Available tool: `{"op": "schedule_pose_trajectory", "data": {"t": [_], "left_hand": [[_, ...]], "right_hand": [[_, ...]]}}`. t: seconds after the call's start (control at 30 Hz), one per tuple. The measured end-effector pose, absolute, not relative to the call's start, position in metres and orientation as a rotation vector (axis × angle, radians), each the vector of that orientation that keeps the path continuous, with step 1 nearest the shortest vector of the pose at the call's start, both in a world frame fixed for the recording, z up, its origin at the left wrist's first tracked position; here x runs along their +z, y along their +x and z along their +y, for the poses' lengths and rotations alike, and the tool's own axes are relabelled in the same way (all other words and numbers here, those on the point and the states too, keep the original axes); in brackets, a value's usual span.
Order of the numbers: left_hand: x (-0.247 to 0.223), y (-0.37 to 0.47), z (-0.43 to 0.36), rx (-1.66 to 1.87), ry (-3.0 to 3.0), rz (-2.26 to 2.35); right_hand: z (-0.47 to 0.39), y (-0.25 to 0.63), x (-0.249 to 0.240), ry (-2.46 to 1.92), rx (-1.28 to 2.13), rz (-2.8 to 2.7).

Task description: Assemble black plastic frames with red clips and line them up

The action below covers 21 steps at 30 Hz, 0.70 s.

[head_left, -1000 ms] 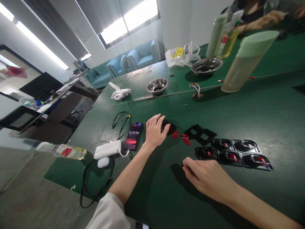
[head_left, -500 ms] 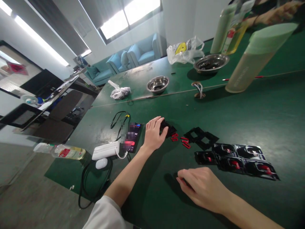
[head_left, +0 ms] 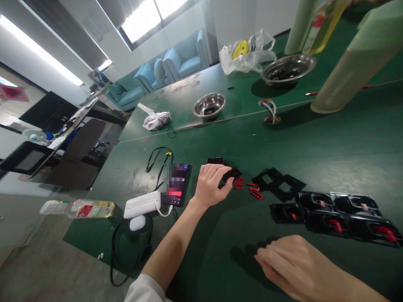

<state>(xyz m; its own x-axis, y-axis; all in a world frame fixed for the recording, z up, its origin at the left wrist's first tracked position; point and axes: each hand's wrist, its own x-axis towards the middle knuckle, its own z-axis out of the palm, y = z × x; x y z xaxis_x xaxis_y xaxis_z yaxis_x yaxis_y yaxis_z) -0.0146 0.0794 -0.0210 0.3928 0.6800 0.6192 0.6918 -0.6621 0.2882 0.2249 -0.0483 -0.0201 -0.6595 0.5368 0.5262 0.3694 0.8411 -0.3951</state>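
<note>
Small black pieces (head_left: pixel 215 160) lie in a pile on the green table, and my left hand (head_left: pixel 212 184) reaches over their near side, its fingers curved around a black piece. Beside it are small red clips (head_left: pixel 239 183) and more red clips (head_left: pixel 255 192). Black square frames (head_left: pixel 277 182) lie to their right. Further right, glossy black pieces with red parts (head_left: pixel 336 222) are laid out in two rows. My right hand (head_left: pixel 289 264) hovers above the near part of the table with its fingers curled together; whatever they may hold is hidden.
A phone (head_left: pixel 178 184), a white power bank (head_left: pixel 142 204), an earbud case (head_left: pixel 137 223) and cables are on the left, with a lying bottle (head_left: pixel 85 209). Metal bowls (head_left: pixel 201 110), a plastic bag (head_left: pixel 242 54) and a large green bottle (head_left: pixel 349 71) stand farther back.
The view has shifted a little. My left hand has moved right over the black pile, uncovering pieces behind it. My right hand appears lower and farther right, still curled.
</note>
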Motion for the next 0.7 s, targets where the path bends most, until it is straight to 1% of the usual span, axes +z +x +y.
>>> {"op": "schedule_pose_trajectory", "data": {"t": [0.13,0.37,0.53,0.7], "left_hand": [[-0.0225,-0.0157,0.0798,-1.178,-2.618,-1.322],[-0.0212,-0.0163,0.0796,-1.196,-2.632,-1.342],[-0.0206,-0.0144,0.0783,-1.089,-2.678,-1.273],[-0.0230,-0.0138,0.0773,-0.961,-2.669,-1.233]], "right_hand": [[-0.0490,0.2263,-0.0185,-0.612,0.411,-2.385],[-0.0500,0.2259,-0.0184,-0.572,0.361,-2.389],[-0.0529,0.2270,-0.0234,-0.556,0.306,-2.401],[-0.0529,0.2248,-0.0264,-0.565,0.324,-2.435]]}}
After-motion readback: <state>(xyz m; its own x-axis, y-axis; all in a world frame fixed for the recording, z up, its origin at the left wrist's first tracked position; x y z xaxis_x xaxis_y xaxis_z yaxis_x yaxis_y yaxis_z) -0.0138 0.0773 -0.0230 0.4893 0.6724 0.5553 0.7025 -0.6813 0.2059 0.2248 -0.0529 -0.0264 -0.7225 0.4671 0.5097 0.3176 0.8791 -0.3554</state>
